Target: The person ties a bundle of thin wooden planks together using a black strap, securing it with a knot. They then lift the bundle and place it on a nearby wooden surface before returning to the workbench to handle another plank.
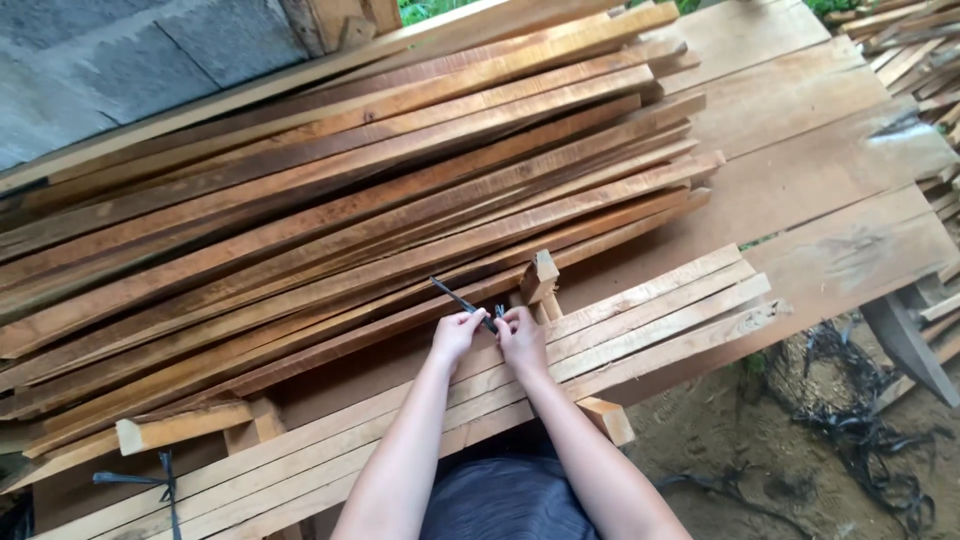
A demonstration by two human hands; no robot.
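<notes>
Seen from the head camera looking down, two bare forearms reach forward over a bundle of pale wood slats (pixel 620 330) that runs diagonally from lower left to upper right. The left hand (pixel 456 334) and the right hand (pixel 521 338) meet side by side on top of this bundle, near its middle, fingers curled and pinched closed on a thin black strap (pixel 462 300). One stiff end of the strap sticks up and away to the left of the hands; a short bit shows between the two hands. A small upright wood block (pixel 540 277) stands just beyond the right hand, at the bundle's far edge. Behind the bundle, a large stack of darker reddish planks (pixel 330 190) fills the upper left, its ragged ends stopping short of wide bare boards (pixel 800 150) to the upper right, where open surface remains. At the bundle's left end a second black strap (pixel 163 482) is tied around it. To the right of the bundle's near edge the ground drops to dirt strewn with black strap scraps (pixel 860 430). A grey block wall (pixel 90 60) shows far upper left.
</notes>
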